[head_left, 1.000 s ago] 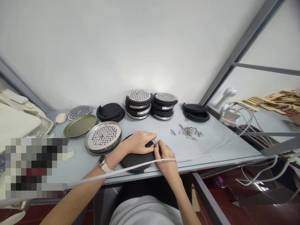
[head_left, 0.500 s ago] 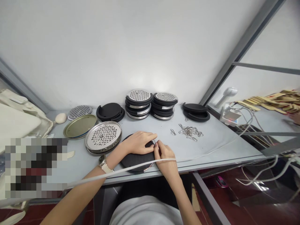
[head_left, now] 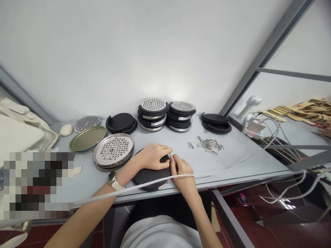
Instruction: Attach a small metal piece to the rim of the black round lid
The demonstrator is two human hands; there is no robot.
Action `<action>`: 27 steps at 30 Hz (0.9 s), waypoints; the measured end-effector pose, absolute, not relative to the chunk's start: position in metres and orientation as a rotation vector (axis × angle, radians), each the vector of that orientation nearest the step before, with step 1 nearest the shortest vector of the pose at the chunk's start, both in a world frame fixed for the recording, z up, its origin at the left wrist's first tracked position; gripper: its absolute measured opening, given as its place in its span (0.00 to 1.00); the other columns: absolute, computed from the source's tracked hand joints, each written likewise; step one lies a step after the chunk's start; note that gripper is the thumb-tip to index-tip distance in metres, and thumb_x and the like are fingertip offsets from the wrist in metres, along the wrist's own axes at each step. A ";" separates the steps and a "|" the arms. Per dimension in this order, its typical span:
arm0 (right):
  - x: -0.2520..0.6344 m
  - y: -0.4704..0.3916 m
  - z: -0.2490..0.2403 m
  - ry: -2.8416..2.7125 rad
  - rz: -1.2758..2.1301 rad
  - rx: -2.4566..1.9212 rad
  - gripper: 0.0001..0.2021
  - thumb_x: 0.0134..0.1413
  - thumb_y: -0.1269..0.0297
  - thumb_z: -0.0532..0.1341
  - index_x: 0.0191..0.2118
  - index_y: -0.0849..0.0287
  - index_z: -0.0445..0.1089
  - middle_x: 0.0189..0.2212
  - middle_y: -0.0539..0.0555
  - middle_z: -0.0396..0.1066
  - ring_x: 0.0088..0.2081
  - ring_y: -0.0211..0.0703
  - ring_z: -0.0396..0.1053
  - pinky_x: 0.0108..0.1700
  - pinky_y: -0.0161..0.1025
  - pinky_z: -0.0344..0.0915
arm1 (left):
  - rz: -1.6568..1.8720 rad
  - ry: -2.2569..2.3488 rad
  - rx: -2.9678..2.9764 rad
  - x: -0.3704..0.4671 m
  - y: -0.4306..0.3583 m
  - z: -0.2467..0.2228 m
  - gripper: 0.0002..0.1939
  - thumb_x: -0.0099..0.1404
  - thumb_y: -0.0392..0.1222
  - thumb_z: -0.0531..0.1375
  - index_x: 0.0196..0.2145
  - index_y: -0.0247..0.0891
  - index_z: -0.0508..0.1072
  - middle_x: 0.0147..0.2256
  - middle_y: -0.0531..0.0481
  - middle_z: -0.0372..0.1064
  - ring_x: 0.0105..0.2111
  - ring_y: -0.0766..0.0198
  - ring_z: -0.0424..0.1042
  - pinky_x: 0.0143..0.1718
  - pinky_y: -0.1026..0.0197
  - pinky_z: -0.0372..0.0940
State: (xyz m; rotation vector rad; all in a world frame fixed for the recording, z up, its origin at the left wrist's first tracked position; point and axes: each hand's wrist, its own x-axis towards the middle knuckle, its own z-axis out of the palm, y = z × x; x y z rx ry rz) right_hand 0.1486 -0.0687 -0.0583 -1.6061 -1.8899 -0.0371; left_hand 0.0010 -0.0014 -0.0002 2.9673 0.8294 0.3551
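A black round cover (head_left: 151, 177) with a shiny metal rim lies near the table's front edge. Across its top rests my left hand (head_left: 154, 156), thumb and fingers gripping its right side. My right hand (head_left: 182, 168) is closed in a pinch at the same edge; what sits between its fingertips is mostly hidden. A small silvery bit shows between the two hands. To the right lies a loose pile of metal snap hooks (head_left: 209, 144). Left of the cover, a perforated metal disc (head_left: 113, 150) tops a short stack.
Stacks of black-rimmed perforated discs (head_left: 153, 105) stand by the wall, with black covers (head_left: 121, 122) on their left and more black covers (head_left: 216, 123) on the right. An olive lid (head_left: 88, 138) lies at left. A white cable (head_left: 144, 185) crosses before my forearms.
Almost nothing differs. My right fingertips have shifted very slightly at the cover's edge, and both hands stay in place.
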 end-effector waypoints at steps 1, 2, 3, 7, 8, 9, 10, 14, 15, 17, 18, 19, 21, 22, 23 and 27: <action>0.149 -0.068 -0.059 -1.894 -0.033 -1.605 0.13 0.63 0.66 0.46 0.30 0.58 0.63 0.19 0.50 0.64 0.22 0.40 0.60 0.27 0.35 0.50 | 0.353 0.835 2.986 0.001 -0.001 -0.001 0.06 0.62 0.44 0.52 0.34 0.39 0.63 0.30 0.50 0.68 0.29 0.61 0.68 0.33 0.60 0.58; 0.150 -0.068 -0.059 -1.896 -0.028 -1.606 0.13 0.63 0.65 0.46 0.30 0.59 0.64 0.19 0.50 0.64 0.22 0.40 0.61 0.27 0.35 0.50 | 0.350 0.838 3.000 0.001 -0.001 -0.001 0.06 0.62 0.44 0.52 0.34 0.39 0.63 0.30 0.50 0.68 0.30 0.61 0.68 0.35 0.60 0.58; 0.150 -0.068 -0.059 -1.898 -0.021 -1.607 0.14 0.63 0.65 0.46 0.30 0.59 0.64 0.19 0.50 0.64 0.22 0.40 0.61 0.27 0.35 0.50 | 0.348 0.836 3.011 0.001 -0.001 -0.002 0.07 0.62 0.44 0.52 0.33 0.39 0.64 0.30 0.50 0.68 0.30 0.61 0.68 0.36 0.59 0.59; 0.150 -0.068 -0.058 -1.895 -0.007 -1.613 0.13 0.62 0.66 0.46 0.30 0.59 0.64 0.19 0.50 0.64 0.23 0.40 0.61 0.27 0.35 0.50 | 0.346 0.840 3.015 0.001 0.000 -0.003 0.07 0.61 0.45 0.53 0.33 0.39 0.63 0.29 0.49 0.68 0.30 0.60 0.68 0.36 0.59 0.59; 0.149 -0.069 -0.057 -1.895 -0.008 -1.615 0.13 0.62 0.66 0.46 0.30 0.59 0.64 0.20 0.50 0.64 0.23 0.40 0.61 0.27 0.35 0.50 | 0.343 0.847 3.011 0.001 0.000 -0.003 0.07 0.61 0.45 0.53 0.32 0.39 0.63 0.29 0.50 0.68 0.29 0.60 0.68 0.35 0.59 0.59; 0.149 -0.069 -0.057 -1.895 -0.008 -1.617 0.13 0.62 0.66 0.46 0.30 0.59 0.64 0.20 0.51 0.65 0.23 0.40 0.61 0.27 0.35 0.50 | 0.339 0.854 3.007 0.000 0.000 -0.002 0.07 0.61 0.45 0.53 0.32 0.39 0.63 0.29 0.50 0.68 0.29 0.60 0.68 0.34 0.59 0.59; 0.149 -0.069 -0.057 -1.897 -0.006 -1.619 0.13 0.62 0.66 0.46 0.30 0.59 0.64 0.20 0.51 0.65 0.23 0.40 0.61 0.27 0.35 0.50 | 0.336 0.861 3.002 0.000 -0.001 -0.002 0.07 0.61 0.45 0.53 0.33 0.39 0.62 0.29 0.50 0.68 0.29 0.60 0.68 0.33 0.59 0.58; 0.148 -0.069 -0.056 -1.897 0.000 -1.616 0.13 0.62 0.67 0.46 0.30 0.58 0.64 0.20 0.51 0.65 0.23 0.40 0.60 0.27 0.35 0.50 | 0.328 0.881 2.980 0.000 -0.002 0.000 0.08 0.61 0.45 0.53 0.36 0.39 0.62 0.30 0.50 0.69 0.29 0.60 0.68 0.32 0.60 0.58; 0.148 -0.069 -0.056 -1.898 -0.001 -1.613 0.13 0.62 0.67 0.46 0.30 0.58 0.64 0.20 0.51 0.64 0.23 0.40 0.60 0.27 0.35 0.50 | 0.322 0.879 2.975 0.000 -0.002 0.001 0.08 0.61 0.45 0.53 0.37 0.39 0.62 0.31 0.50 0.69 0.29 0.60 0.68 0.32 0.60 0.58; 0.148 -0.070 -0.056 -1.897 -0.006 -1.612 0.13 0.62 0.67 0.46 0.29 0.58 0.64 0.20 0.51 0.64 0.23 0.40 0.60 0.27 0.35 0.50 | 0.314 0.866 2.966 0.000 -0.002 0.001 0.09 0.61 0.45 0.53 0.38 0.40 0.63 0.31 0.50 0.70 0.30 0.60 0.69 0.33 0.60 0.58; 0.149 -0.070 -0.057 -1.896 -0.010 -1.613 0.13 0.62 0.67 0.47 0.29 0.58 0.64 0.20 0.51 0.64 0.23 0.40 0.60 0.27 0.35 0.50 | 0.313 0.855 2.962 0.000 -0.002 0.001 0.09 0.62 0.45 0.53 0.39 0.40 0.63 0.32 0.50 0.70 0.30 0.60 0.69 0.33 0.60 0.58; 0.149 -0.070 -0.057 -1.894 -0.013 -1.614 0.13 0.62 0.67 0.47 0.29 0.58 0.64 0.20 0.51 0.64 0.24 0.40 0.60 0.27 0.35 0.50 | 0.315 0.845 2.958 0.000 -0.002 0.001 0.09 0.62 0.44 0.53 0.39 0.40 0.64 0.32 0.50 0.70 0.30 0.60 0.69 0.33 0.60 0.58; 0.149 -0.070 -0.057 -1.892 -0.014 -1.611 0.13 0.62 0.68 0.47 0.29 0.58 0.63 0.20 0.51 0.64 0.24 0.40 0.61 0.28 0.35 0.51 | 0.319 0.824 2.950 0.000 -0.001 0.000 0.08 0.62 0.43 0.53 0.38 0.40 0.64 0.31 0.51 0.69 0.30 0.61 0.69 0.33 0.60 0.58; 0.149 -0.070 -0.057 -1.893 -0.011 -1.609 0.13 0.61 0.68 0.47 0.29 0.58 0.63 0.20 0.51 0.65 0.24 0.40 0.61 0.28 0.35 0.51 | 0.321 0.819 2.947 0.001 -0.001 0.000 0.07 0.62 0.43 0.53 0.38 0.40 0.65 0.31 0.51 0.69 0.30 0.61 0.68 0.33 0.60 0.58; 0.149 -0.070 -0.057 -1.895 -0.009 -1.606 0.13 0.61 0.68 0.47 0.28 0.58 0.63 0.20 0.51 0.65 0.24 0.40 0.61 0.28 0.35 0.51 | 0.322 0.814 2.944 0.001 -0.001 0.000 0.07 0.62 0.43 0.53 0.37 0.40 0.65 0.31 0.51 0.69 0.30 0.61 0.68 0.33 0.61 0.58; 0.149 -0.070 -0.057 -1.912 -0.011 -1.589 0.13 0.61 0.68 0.46 0.29 0.58 0.63 0.21 0.51 0.65 0.24 0.41 0.61 0.28 0.35 0.52 | 0.328 0.800 2.940 0.001 -0.001 -0.001 0.06 0.62 0.43 0.52 0.35 0.40 0.65 0.31 0.51 0.69 0.30 0.62 0.68 0.33 0.61 0.58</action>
